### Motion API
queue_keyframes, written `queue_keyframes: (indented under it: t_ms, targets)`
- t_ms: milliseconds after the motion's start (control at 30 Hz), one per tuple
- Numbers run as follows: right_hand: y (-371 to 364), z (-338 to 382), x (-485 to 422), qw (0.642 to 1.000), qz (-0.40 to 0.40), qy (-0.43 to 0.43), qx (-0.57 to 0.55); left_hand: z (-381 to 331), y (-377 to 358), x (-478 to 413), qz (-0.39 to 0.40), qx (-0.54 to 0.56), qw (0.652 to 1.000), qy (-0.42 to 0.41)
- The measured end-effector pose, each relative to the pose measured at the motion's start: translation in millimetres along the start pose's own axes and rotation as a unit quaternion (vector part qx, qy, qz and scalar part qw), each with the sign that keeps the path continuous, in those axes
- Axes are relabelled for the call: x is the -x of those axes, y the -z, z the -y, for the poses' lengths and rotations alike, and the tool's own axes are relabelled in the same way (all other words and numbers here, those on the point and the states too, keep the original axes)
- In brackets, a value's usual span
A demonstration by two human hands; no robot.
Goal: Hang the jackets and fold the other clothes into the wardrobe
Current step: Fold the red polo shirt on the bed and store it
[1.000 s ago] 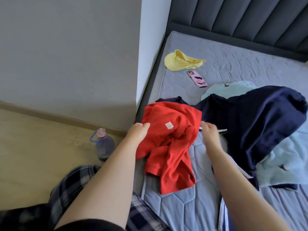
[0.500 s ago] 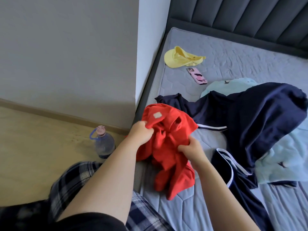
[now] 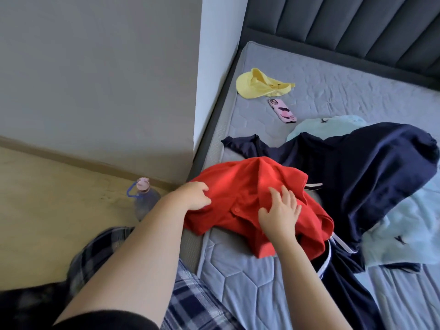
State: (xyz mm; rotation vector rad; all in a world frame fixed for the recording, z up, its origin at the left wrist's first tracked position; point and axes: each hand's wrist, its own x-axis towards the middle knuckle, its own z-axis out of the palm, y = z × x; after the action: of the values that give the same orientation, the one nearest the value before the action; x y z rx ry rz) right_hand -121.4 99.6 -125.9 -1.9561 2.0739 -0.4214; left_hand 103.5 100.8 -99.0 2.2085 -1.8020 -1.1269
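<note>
Right hand [image 3: 281, 210] released, now flat atop red shirt [image 3: 240, 186] (spread), left hand [image 3: 194, 196] grip pinching its edge.

red shirt [image 3: 250, 186] crumpled on mattress [image 3: 238, 270], navy garment [image 3: 369, 175] beside

The crumpled red cloth shirt [image 3: 250, 198] looks matt and finely knitted, with a small plain button on its placket, while the dark navy garment [image 3: 371, 172] beside it has a smoother cloth with a faint sheen. The grey quilted mattress [image 3: 240, 279] is stitched fabric in a hexagon pattern, and the dark headboard [image 3: 345, 25] is padded, matt upholstery. The pink phone case [image 3: 282, 110] looks glossy, the clear bottle [image 3: 145, 201] smooth plastic, and the pale floor [image 3: 47, 210] matt wood.
</note>
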Motion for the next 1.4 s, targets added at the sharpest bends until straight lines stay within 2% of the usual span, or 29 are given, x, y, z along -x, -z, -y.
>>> queue_keyframes:
  t_ms: [67,167,267,367,500,533,667,733,800,867,933,1000,1067,1133,1167,1233,1300,1367,1400]
  targets:
    - [-11,0,0,0.994,0.092,0.03,0.052,-1,-3,2,0.042,-0.034,0.998,-0.025]
    - [-20,-5,-2,0.966,0.188,0.082,0.158,3,-8,1,0.048,-0.043,0.997,-0.034]
    - [-20,-2,-3,0.953,0.201,0.109,0.201,4,-19,-1,0.057,-0.094,0.993,-0.036]
    - [-14,7,-2,0.959,0.154,0.128,0.202,5,-27,-3,0.07,-0.132,0.988,-0.042]
    - [-1,11,7,0.993,-0.021,0.109,0.049,3,-24,-6,0.015,-0.109,0.992,-0.063]
    - [4,13,8,0.994,-0.04,0.101,-0.006,0,-22,-6,-0.005,-0.091,0.993,-0.078]
    - [30,32,0,0.988,0.029,0.06,-0.138,-11,-13,-2,-0.088,0.0,0.987,-0.132]
    - [37,42,-6,0.983,0.03,0.038,-0.174,-13,-5,1,-0.19,0.009,0.977,-0.095]
    - [40,50,-9,0.963,0.024,-0.008,-0.268,-12,5,4,-0.262,0.028,0.964,-0.029]
    - [44,58,-11,0.913,0.038,-0.073,-0.4,-9,10,5,-0.217,0.088,0.972,0.007]
    - [47,66,-13,0.886,0.037,-0.093,-0.453,-13,14,11,-0.102,0.228,0.968,0.007]
    - [47,72,-15,0.902,0.023,-0.063,-0.426,-18,16,16,-0.037,0.339,0.94,0.006]
    - [46,77,-15,0.913,0.018,-0.046,-0.406,-20,17,16,-0.041,0.354,0.934,-0.027]
    - [47,78,-11,0.901,0.059,-0.063,-0.424,-17,16,17,-0.013,0.351,0.934,-0.062]
    - [48,76,-9,0.894,0.081,-0.071,-0.434,-15,15,16,-0.011,0.328,0.942,-0.077]
    - [50,70,-8,0.888,0.128,-0.059,-0.438,-14,14,15,-0.082,0.187,0.972,-0.114]
    - [58,65,-7,0.909,0.177,-0.003,-0.377,-17,12,15,-0.16,0.098,0.969,-0.163]
    - [64,62,-7,0.946,0.171,0.089,-0.261,-19,11,12,-0.145,0.139,0.955,-0.219]
    - [65,62,-8,0.96,0.13,0.142,-0.203,-20,10,12,-0.108,0.181,0.949,-0.233]
